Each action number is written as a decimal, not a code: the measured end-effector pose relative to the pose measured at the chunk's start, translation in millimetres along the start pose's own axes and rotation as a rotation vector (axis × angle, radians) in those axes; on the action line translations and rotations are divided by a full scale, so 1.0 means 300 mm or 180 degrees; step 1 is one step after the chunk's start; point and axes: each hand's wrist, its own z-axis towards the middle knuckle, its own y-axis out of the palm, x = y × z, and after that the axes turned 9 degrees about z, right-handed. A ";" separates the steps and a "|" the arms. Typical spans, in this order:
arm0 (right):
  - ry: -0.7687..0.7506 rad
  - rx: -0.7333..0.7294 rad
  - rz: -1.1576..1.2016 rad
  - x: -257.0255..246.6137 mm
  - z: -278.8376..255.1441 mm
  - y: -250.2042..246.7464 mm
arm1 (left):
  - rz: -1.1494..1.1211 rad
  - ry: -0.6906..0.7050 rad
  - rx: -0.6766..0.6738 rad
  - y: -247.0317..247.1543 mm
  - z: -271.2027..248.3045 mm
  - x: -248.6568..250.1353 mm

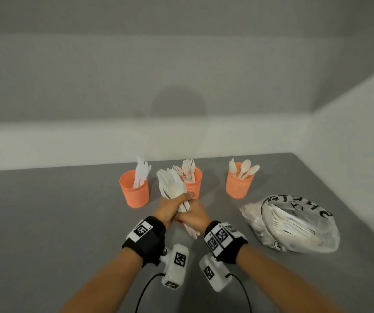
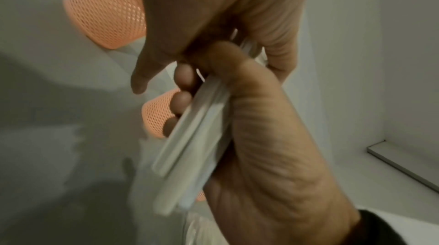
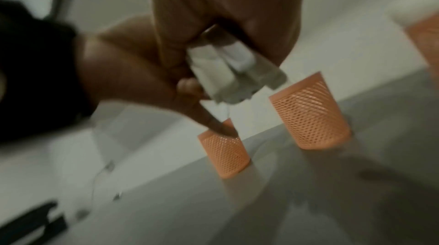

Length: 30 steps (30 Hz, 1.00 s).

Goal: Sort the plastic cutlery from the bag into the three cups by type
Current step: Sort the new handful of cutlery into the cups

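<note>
Fingers of the left hand and right hand both curl round one mixed cutlery bundle, held above the table before the middle cup.
Handles point toward the person and heads fan up toward the cups; loosening to pick one piece could spill the fan, I judge.

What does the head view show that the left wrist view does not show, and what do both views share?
Only the head view shows the plastic bag lying at the right, the heads of the held cutlery bundle, and the contents of the cups: knives, forks, spoons.

Only the left wrist view shows the handle ends close up, with fingers of the right hand curled round them.

Both show two hands on one bundle, and orange cups.
</note>
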 end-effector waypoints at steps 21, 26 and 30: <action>-0.0006 0.0581 -0.1099 0.077 0.104 -0.074 | 0.0065 0.0112 0.0317 0.104 0.116 0.057; 0.0440 -0.0523 0.0598 0.020 0.097 -0.166 | 0.0331 -0.0002 -0.0113 0.102 0.130 0.074; 0.0693 -0.0711 0.0910 0.013 0.103 -0.188 | 0.0318 0.0075 -0.0518 0.110 0.137 0.085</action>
